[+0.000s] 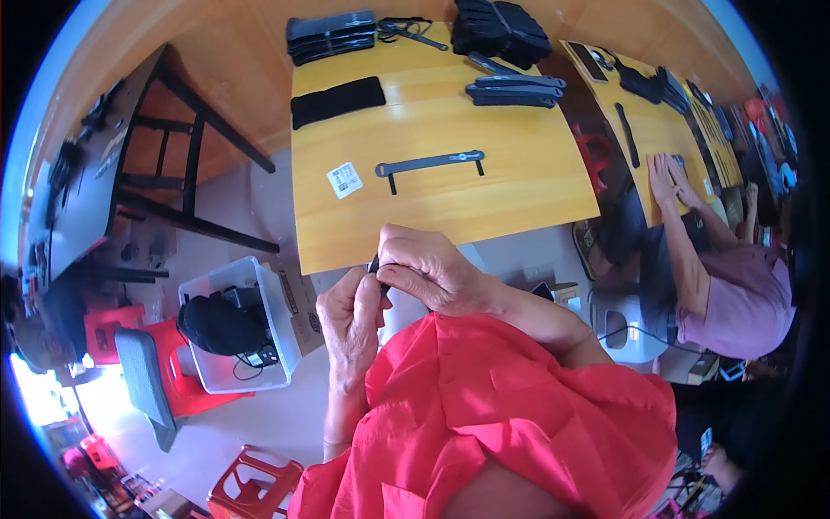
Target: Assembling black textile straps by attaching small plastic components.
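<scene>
Head view: your left grip point(353, 304) and right grip point(427, 266) pinch a black piece point(374, 265) by the worktop's point(501, 206) near edge, likely unfinished; grey strap point(432, 162) lies mid-worktop; bundles point(503, 35) at the worktop's far edge, perhaps done

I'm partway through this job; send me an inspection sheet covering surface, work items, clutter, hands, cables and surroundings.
Surface: yellow table; no spill seen.
Work items: small dark piece, partly hidden; grey strap lying flat, two short black strips at its near edge.
Clutter: white label, folded black cloth, stacked grey straps, black bundle.
Left hand: pinching the small dark piece.
Right hand: also closed on it.
Cables: thin dark cord by a pale stool, right.
Surroundings: plastic bin and red stool, left; co-worker at another table, right.
</scene>
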Tool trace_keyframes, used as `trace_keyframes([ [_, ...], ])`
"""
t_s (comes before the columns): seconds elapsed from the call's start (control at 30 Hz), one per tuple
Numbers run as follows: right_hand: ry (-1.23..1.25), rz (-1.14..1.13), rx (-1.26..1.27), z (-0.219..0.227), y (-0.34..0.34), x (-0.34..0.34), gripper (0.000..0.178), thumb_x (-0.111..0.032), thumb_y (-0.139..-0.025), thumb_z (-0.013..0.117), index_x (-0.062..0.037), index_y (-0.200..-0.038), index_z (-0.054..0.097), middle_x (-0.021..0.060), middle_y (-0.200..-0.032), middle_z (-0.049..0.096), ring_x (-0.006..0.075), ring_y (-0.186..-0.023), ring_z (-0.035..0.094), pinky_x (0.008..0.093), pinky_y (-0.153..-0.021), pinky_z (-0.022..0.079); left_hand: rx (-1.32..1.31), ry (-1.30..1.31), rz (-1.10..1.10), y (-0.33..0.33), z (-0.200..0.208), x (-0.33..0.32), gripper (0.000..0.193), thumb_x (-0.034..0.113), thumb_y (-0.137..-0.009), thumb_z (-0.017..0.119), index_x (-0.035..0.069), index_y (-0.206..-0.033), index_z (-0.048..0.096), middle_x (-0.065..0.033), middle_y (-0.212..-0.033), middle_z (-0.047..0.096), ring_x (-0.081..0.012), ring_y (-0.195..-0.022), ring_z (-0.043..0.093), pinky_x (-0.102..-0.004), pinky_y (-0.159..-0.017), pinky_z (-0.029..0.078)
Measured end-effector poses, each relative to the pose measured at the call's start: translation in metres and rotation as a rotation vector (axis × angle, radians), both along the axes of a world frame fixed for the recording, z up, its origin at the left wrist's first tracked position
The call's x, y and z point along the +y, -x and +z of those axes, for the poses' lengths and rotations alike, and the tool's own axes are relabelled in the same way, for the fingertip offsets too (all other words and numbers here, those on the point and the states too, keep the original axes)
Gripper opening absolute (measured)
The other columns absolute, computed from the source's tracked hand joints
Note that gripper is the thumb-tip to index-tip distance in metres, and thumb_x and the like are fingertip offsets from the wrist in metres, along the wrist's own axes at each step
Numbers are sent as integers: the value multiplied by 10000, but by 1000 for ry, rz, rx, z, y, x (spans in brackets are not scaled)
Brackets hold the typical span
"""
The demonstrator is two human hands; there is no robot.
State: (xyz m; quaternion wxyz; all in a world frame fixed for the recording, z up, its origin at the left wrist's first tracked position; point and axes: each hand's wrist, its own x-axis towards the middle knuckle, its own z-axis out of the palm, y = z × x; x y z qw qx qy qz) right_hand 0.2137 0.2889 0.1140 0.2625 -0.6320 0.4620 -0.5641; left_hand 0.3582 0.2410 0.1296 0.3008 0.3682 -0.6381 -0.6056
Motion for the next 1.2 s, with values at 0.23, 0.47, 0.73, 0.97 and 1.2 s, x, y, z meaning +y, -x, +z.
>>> trace_keyframes([
  [0.23, -358, -382, -580, 4, 35, 26, 187, -220, -867, 530, -71, -755, 534, -19, -659, 459, 59, -537, 485, 203, -485, 389, 80, -107, -72, -26, -1, -16, 352, 245, -859, 523, 51, -568, 494, 29, -487, 447, -27, -402, 362, -195, -375, 242],
  [0.47, -119, -1234, -745, -43, 221, 98, 167, -221, -806, 590, -116, -695, 522, -20, -531, 429, 78, -438, 420, 238, -393, 345, 259, -333, 159, -106, -8, -53, 388, 321, -897, 523, 70, -618, 424, 45, -485, 328, -38, -373, 270, -195, -354, 172],
  [0.73, -184, -880, -505, 5, 206, 134, 190, -231, -817, 584, -61, -736, 558, -36, -545, 426, 65, -443, 419, 207, -400, 340, 335, -269, 190, -95, -32, -78, 337, 297, -932, 480, 68, -685, 459, 29, -502, 324, -54, -424, 291, -202, -395, 230],
  [0.97, -289, -761, 544, 35, 153, 117, 167, -104, -838, 587, 26, -733, 582, 56, -601, 536, 120, -530, 529, 242, -497, 405, 294, -423, 227, -23, -88, -68, 312, 308, -942, 464, 18, -895, 567, 46, -584, 371, -40, -510, 331, -186, -448, 257],
  [1.2, -320, -624, 190, 32, 145, 116, 99, 28, -801, 603, 39, -883, 657, 86, -726, 631, 113, -631, 620, 193, -550, 492, -90, -425, 215, -2, -145, -67, 424, 379, -925, 468, -5, -835, 622, -49, -500, 531, -102, -371, 482, -221, -369, 394],
])
